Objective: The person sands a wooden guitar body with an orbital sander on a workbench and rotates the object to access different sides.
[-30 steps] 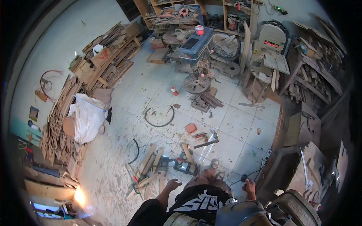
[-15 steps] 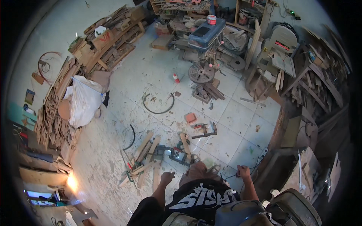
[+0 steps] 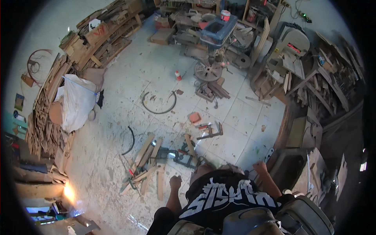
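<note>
My left hand [image 3: 176, 181] hangs beside my body, its fingers curled into a fist with nothing showing in it. Just left of it is a heap of wooden strips [image 3: 148, 169] with clamps among them. My right hand [image 3: 260, 167] is closed on the other side, near a dark cord and a power strip [image 3: 269, 153]; whatever its fingers may hold is hidden. Before my feet lie a dark metal clamp [image 3: 184, 158] and a bar clamp [image 3: 211, 132]. A reddish block [image 3: 194, 117] rests just beyond the bar clamp.
A curved hose [image 3: 159, 112], a shorter black hose piece [image 3: 131, 141] and a red-and-white bottle [image 3: 178, 75] are on the tiled floor. Ahead stands a blue-topped drill press [image 3: 218, 31], with a band saw [image 3: 288, 53] to its right. Stacked wood [image 3: 47, 113] and a white sack [image 3: 80, 103] line the left.
My view has shifted, so the floor things appear further left. My right hand has risen and moved outward to the right; my left hand stays low, closed.
</note>
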